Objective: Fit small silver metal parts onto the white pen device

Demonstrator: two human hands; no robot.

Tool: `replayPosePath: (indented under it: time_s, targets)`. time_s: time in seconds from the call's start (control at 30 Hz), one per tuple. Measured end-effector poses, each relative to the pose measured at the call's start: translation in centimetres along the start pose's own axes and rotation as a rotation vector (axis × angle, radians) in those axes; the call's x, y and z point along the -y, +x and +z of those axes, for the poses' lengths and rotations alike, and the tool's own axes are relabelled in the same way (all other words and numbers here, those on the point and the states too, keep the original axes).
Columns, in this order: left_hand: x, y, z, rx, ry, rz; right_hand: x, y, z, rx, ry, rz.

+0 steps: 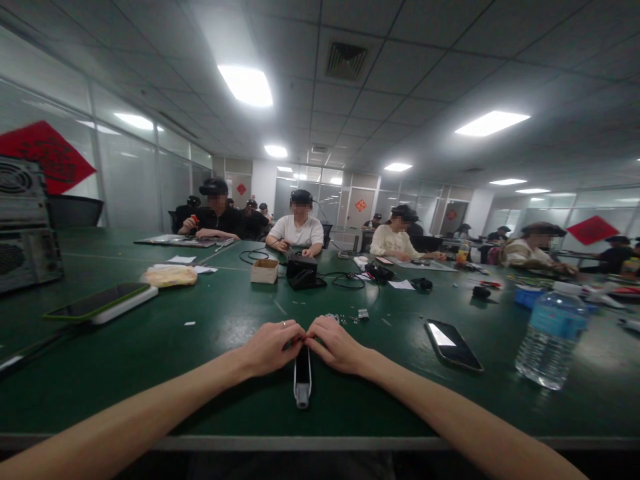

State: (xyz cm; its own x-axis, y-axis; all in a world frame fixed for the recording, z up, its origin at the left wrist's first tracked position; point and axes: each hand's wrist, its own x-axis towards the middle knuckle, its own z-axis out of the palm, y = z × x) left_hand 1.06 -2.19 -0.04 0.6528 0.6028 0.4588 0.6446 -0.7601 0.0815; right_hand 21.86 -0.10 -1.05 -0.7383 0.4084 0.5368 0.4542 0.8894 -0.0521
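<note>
My left hand and my right hand meet in front of me, low over the table. Between them lies a long narrow device, with a black top face, pale side edges and a grey rounded near end. Fingers and thumbs of both hands are closed together on its far end, which they hide. A ring shows on a left-hand finger. Just beyond my right hand are several tiny metal parts and a small silver metal piece.
A phone and a water bottle stand to the right on the green table. At left are a green-edged phone and a computer case. Ahead lie a small box, a black device and cables. Several people sit opposite.
</note>
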Motion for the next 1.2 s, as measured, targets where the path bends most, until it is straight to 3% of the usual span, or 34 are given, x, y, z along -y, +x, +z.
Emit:
replayPosePath:
  time_s: [0.3,0.8,1.2]
  targets:
    - [0.36,-0.03,0.45,-0.023,-0.016,0.008,0.00,0.08,0.14,0.014,-0.009,0.005]
    - [-0.14,0.05,-0.26,0.041,-0.020,-0.022,0.04,0.00,-0.01,0.023,-0.018,-0.006]
    - [0.22,0.03,0.28,0.004,-0.017,-0.007,-0.08,-0.07,0.11,0.027,-0.035,-0.008]
